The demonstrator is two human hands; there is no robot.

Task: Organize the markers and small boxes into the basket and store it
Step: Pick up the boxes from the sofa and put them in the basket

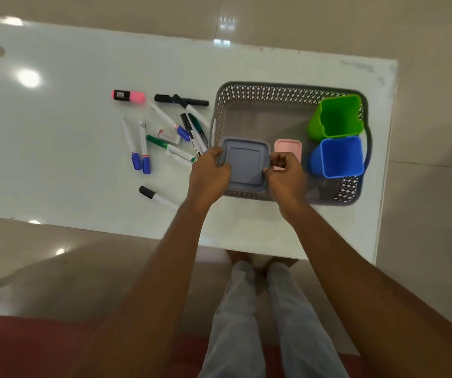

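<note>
Both hands hold the flat grey square lidded box (245, 162) at the 7 o'clock corner of the grey perforated plastic basket (287, 91): left hand (210, 171) clamped on its 9 o'clock edge, right hand (285, 173) with fingers (276, 160) curled against its 3 o'clock edge. Seat it level on the floor, snug to the wall, clear of the small pink box (287, 147) at 3 o'clock. The green cup (338, 117) and blue cup (338, 156) stand ready for the loose markers (165, 132) scattered on the white tabletop (55, 118) at 9 o'clock.
</note>
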